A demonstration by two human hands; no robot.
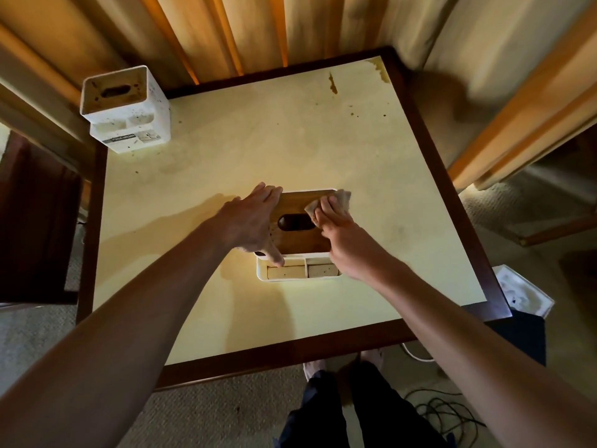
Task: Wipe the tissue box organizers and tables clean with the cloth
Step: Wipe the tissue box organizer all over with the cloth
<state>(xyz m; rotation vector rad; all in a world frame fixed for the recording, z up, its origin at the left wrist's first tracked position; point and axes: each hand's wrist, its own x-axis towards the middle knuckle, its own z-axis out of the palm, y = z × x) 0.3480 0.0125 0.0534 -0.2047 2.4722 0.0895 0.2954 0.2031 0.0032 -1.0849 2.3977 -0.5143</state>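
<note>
A white tissue box organizer (298, 273) with a brown wooden lid and an oval slot sits in the middle of the cream table (252, 150). My left hand (255, 221) rests flat on the lid's left side, thumb down at the front compartments. My right hand (336, 234) presses a beige cloth (336, 200) on the lid's right far corner, fingers laid over it. A second white organizer (126, 108), speckled with dark spots, stands at the table's far left corner.
Brown stains (332, 84) mark the tabletop near the far edge and right corner. Curtains hang behind the table. A white object (523, 294) sits low at the right of the table. Cables (445, 412) lie on the carpet near my feet.
</note>
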